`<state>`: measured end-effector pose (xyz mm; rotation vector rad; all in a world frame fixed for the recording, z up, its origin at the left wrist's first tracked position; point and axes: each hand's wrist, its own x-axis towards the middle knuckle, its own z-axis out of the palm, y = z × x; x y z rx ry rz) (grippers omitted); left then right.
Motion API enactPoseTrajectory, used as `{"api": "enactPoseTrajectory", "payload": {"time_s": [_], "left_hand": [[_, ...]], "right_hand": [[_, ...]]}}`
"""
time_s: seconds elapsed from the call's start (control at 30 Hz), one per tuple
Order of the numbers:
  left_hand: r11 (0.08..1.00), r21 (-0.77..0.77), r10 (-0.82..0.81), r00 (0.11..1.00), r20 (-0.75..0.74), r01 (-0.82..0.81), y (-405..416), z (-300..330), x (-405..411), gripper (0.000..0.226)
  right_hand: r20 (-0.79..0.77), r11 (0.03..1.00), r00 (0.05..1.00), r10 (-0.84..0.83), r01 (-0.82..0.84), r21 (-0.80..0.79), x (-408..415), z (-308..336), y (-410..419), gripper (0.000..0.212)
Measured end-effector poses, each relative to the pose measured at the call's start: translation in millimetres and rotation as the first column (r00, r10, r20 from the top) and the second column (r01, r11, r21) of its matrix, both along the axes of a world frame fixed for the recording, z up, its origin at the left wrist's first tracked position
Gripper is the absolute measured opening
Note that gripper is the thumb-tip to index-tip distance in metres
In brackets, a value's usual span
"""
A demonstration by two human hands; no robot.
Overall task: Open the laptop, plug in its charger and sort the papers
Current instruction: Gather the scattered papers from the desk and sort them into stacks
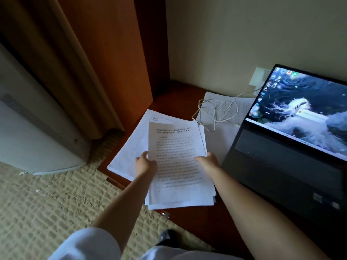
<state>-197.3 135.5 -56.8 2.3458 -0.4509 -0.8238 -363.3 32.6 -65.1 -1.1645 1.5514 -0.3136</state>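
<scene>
Laptop (293, 139) at right of frame stood open, screen lit; cable (216, 111) ran toward wall plate (260, 76), plug hidden behind lid, so I judged charging step likely done. Sorting unfinished: left hand (145, 163) and right hand (207, 160) each pinched side edge of stack (178, 166) at centre; further sheets (131, 145) lay beneath, more under cable. Print illegible.

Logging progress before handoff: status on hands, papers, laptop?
Left hand and right hand grip a paper stack. Laptop open, screen lit. White cable coiled over papers behind.
</scene>
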Motion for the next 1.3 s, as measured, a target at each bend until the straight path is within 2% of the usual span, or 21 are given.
{"api": "enactPoseTrajectory", "payload": {"time_s": [0.07, 0.17, 0.27, 0.37, 0.43, 0.5, 0.63, 0.7, 0.83, 0.97, 1.07, 1.2, 1.3], "left_hand": [[0.994, -0.058, 0.079, 0.984, -0.159, -0.089, 2, 4, 0, 0.061], [0.985, -0.089, 0.118, 0.955, -0.274, -0.147, 10, 11, -2, 0.034], [0.976, -0.133, 0.13, 0.952, -0.278, -0.172, 20, 23, -17, 0.022], [0.908, -0.365, 0.111, 0.957, -0.269, -0.207, 23, 44, -35, 0.026], [0.83, -0.538, 0.045, 0.979, -0.201, -0.149, 24, 61, -42, 0.032], [0.78, -0.624, -0.037, 0.991, -0.127, -0.051, 27, 73, -46, 0.038], [0.79, -0.609, -0.112, 0.993, -0.04, 0.064, 34, 82, -54, 0.026], [0.761, -0.648, -0.097, 0.991, -0.096, 0.012, 35, 86, -61, 0.02], [0.672, -0.737, -0.097, 0.979, -0.178, -0.067, 35, 98, -74, 0.029], [0.619, -0.785, -0.129, 0.985, -0.113, -0.009, 37, 110, -74, 0.046], [0.546, -0.838, -0.123, 0.989, -0.082, -0.002, 30, 130, -72, 0.046], [0.551, -0.834, -0.087, 0.996, -0.011, 0.039, 19, 151, -75, 0.032], [0.6, -0.8, -0.101, 0.993, -0.061, 0.012, 18, 147, -78, 0.024]], "right_hand": [[0.013, 0.999, 0.999, 0.043, -0.043, -0.011, 0, -1, 4, 0.035], [0.092, 0.993, 0.989, 0.113, -0.116, 0.027, 0, 7, 18, 0.042], [0.123, 0.991, 0.984, 0.129, -0.132, 0.018, -1, 23, 27, 0.037], [0.232, 0.989, 0.969, 0.079, -0.046, -0.142, -5, 53, 30, 0.027], [0.323, 0.964, 0.945, 0.051, 0.038, -0.263, -11, 75, 31, 0.029], [0.402, 0.934, 0.916, -0.002, 0.145, -0.326, -21, 87, 32, 0.033], [0.422, 0.882, 0.906, -0.037, 0.228, -0.412, -45, 91, 36, 0.038], [0.426, 0.855, 0.904, -0.026, 0.241, -0.459, -52, 94, 38, 0.04], [0.539, 0.82, 0.842, -0.006, 0.313, -0.479, -60, 106, 39, 0.034], [0.57, 0.798, 0.82, 0.057, 0.306, -0.519, -70, 118, 36, 0.059], [0.578, 0.757, 0.814, 0.062, 0.339, -0.559, -70, 135, 29, 0.058], [0.551, 0.699, 0.823, 0.138, 0.314, -0.643, -63, 150, 21, 0.061], [0.514, 0.713, 0.844, 0.152, 0.267, -0.648, -67, 139, 18, 0.063]]}}
